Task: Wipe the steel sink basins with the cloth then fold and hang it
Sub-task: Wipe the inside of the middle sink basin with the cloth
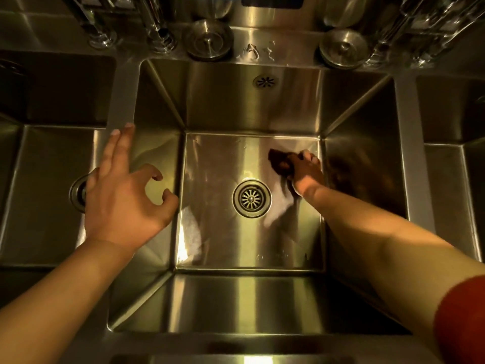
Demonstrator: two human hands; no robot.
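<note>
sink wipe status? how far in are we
Early to midway. In hand: the right hand presses the dark cloth on the floor of the middle basin, near its far right corner, beyond the drain. The left hand holds nothing, over the divider. Done: cannot tell which basins are already wiped. Left: any unwiped basins, then folding and hanging the cloth.

The middle basin [252, 245] is a deep, square steel tub with brushed walls sloping down to a flat floor, and a round slotted drain [251, 198] sits at the centre of that floor. A dark cloth [279, 161] (brownish, bunched into a small wad) lies on the floor at the far right corner, near the right wall and beyond the drain. The left basin [49, 195] and right basin [451, 185] flank it, each only partly in view.
</note>
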